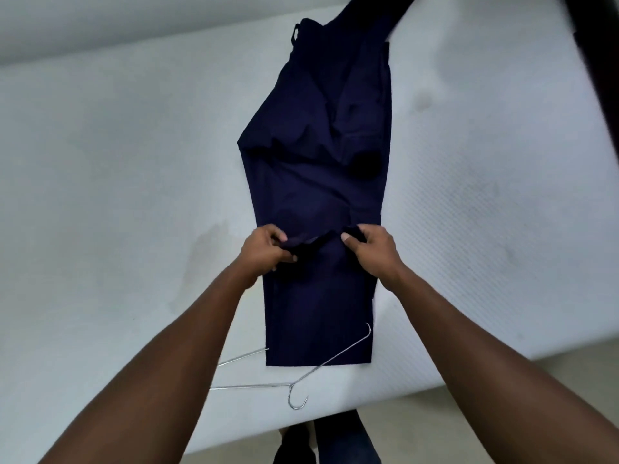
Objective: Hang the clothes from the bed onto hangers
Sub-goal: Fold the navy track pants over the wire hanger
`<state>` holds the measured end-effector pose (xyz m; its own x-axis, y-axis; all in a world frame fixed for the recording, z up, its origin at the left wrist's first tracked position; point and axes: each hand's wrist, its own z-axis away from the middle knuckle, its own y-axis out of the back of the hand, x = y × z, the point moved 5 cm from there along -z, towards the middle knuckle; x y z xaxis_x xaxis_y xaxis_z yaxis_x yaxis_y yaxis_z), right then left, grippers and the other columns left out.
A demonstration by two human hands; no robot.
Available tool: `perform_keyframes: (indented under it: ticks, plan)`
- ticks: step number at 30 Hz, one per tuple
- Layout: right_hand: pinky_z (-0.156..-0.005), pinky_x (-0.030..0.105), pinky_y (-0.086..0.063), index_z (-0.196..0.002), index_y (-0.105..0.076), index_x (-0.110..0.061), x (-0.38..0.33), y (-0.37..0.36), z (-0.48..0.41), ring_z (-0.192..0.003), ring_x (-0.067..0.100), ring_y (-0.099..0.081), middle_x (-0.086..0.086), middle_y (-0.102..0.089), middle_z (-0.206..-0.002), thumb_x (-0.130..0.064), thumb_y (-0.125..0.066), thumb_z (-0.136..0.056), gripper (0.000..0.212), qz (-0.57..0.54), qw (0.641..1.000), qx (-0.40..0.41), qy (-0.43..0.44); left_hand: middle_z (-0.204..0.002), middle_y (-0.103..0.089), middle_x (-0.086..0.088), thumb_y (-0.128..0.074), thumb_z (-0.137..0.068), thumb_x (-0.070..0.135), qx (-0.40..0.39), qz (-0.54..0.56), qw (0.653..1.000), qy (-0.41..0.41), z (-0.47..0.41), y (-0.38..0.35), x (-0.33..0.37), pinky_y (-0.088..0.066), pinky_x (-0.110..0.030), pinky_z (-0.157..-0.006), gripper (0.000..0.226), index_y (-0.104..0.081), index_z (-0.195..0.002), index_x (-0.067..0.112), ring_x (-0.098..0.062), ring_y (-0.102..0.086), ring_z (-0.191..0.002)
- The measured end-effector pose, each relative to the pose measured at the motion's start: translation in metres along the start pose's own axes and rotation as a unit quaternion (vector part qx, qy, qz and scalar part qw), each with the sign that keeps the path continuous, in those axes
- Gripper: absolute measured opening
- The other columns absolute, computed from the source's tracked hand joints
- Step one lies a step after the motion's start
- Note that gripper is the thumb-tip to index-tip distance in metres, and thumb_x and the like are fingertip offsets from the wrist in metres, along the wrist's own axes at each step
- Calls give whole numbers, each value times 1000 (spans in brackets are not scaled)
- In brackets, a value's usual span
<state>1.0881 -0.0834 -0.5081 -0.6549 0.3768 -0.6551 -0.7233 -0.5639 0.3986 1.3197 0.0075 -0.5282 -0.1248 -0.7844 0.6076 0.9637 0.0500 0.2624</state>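
Note:
Dark navy trousers (pixel 318 155) lie stretched lengthwise on the white mattress (pixel 117 182), waistband far, leg hems near me. My left hand (pixel 264 251) and my right hand (pixel 373 251) both pinch a raised fold of the trouser fabric across the legs, about midway along the garment. A thin metal wire hanger (pixel 294 385) lies on the mattress at the near edge, partly tucked under the trouser hems, its hook pointing toward me.
Another dark garment (pixel 368 15) trails off the far top of the bed. A dark post or frame (pixel 596 61) runs down the upper right. The mattress edge (pixel 418 390) drops to a pale floor, where my feet show.

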Motion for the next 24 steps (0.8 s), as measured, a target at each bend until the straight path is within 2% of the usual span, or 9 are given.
perform_keyframes:
  ticks: [3,5,8,11,13,15,18,21,24]
  plan:
    - [-79,37,-59,-85,-75,-15,-29,19,-41,-80,13,-69,-4,-77,-88,-27,-74,-96,16,-101,994,16,24,-90,-70,-2,-88,-71,-5,55,153,986,-27,-25,30,43,-49,-25,-53,52,-63,-114,11,-14,-66,-71]
    - [-84,32,-62,-88,-76,-19,-53,33,-74,-86,14,-73,-2,-79,-94,-21,-76,-95,8,-173,984,31,15,-92,-71,-4,-86,-75,-2,97,206,973,-40,-52,48,69,-56,-25,-59,50,-65,-119,7,-15,-70,-76]
    - [-70,27,-59,-75,-66,-20,-64,46,-111,-80,15,-71,-5,-72,-86,-27,-79,-92,22,-110,991,71,-33,-104,-75,-14,-88,-80,15,120,161,980,-12,-91,53,88,-64,-33,-70,43,-67,-115,2,-21,-73,-83]
    - [-55,33,-51,-67,-53,-16,-53,42,-121,-68,22,-62,4,-64,-78,-30,-80,-88,37,-48,990,87,-95,-99,-75,-14,-92,-76,36,158,110,981,22,-109,44,91,-63,-33,-61,49,-67,-100,2,-24,-74,-80]
    - [-64,41,-61,-79,-64,-9,-46,36,-117,-79,27,-70,10,-71,-89,-23,-79,-86,22,-65,986,94,-122,-92,-74,-7,-92,-75,43,178,71,981,24,-111,39,92,-63,-33,-59,45,-67,-89,8,-22,-73,-75]
    - [-72,44,-63,-85,-67,-7,-39,33,-115,-87,27,-73,11,-74,-95,-22,-80,-84,21,-99,982,87,-135,-82,-70,1,-90,-75,46,182,23,983,10,-112,34,94,-62,-33,-58,42,-63,-81,15,-16,-66,-68]
    - [-72,33,-61,-77,-62,-14,-38,34,-119,-87,19,-73,1,-74,-92,-36,-89,-77,34,-180,972,104,-109,-74,-65,5,-86,-81,36,210,-36,977,-18,-115,32,94,-61,-36,-70,30,-62,-76,19,-15,-63,-69]
    - [-88,31,-63,-110,-71,-18,-43,29,-122,-100,15,-74,-3,-76,-108,-24,-89,-79,37,-303,943,116,-75,-77,-66,9,-81,-86,30,241,-63,968,-26,-114,31,96,-52,-28,-77,19,-69,-95,19,-15,-66,-80]
    - [-93,36,-62,-123,-68,-19,-46,17,-121,-108,20,-72,0,-76,-115,-10,-82,-84,42,-398,908,97,-89,-73,-62,10,-78,-88,25,247,-21,968,-45,-115,27,95,-53,-28,-80,26,-71,-112,19,-10,-62,-73]
